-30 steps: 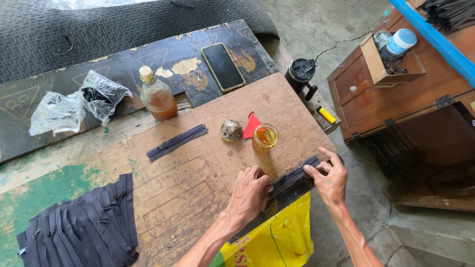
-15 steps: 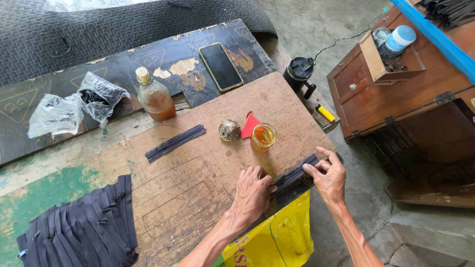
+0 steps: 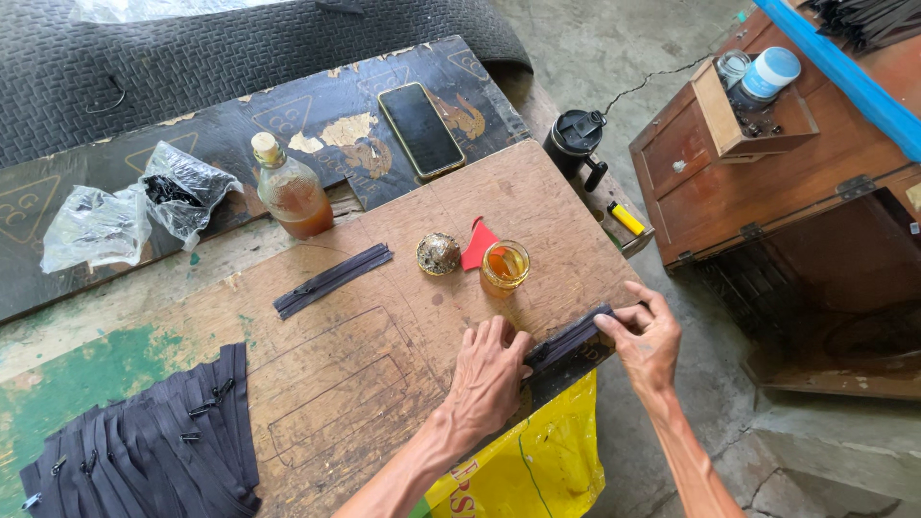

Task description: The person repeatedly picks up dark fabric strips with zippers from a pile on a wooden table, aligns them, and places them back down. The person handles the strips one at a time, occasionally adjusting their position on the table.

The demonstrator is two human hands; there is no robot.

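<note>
A dark zipper strip lies along the near right edge of the plywood board. My left hand presses flat on the board and pins the strip's left end. My right hand pinches the strip's right end at the board's corner. A small glass jar of amber liquid stands just beyond my hands, with a round metal lid and a red scrap beside it. Another short dark zipper lies loose farther left on the board.
A pile of dark zippers lies at near left. An amber bottle, a phone and plastic bags sit at the back. A wooden box, black mug and yellow lighter are at right. A yellow bag hangs below.
Both hands stay on the strip at the board's edge. The view has shifted only slightly.
</note>
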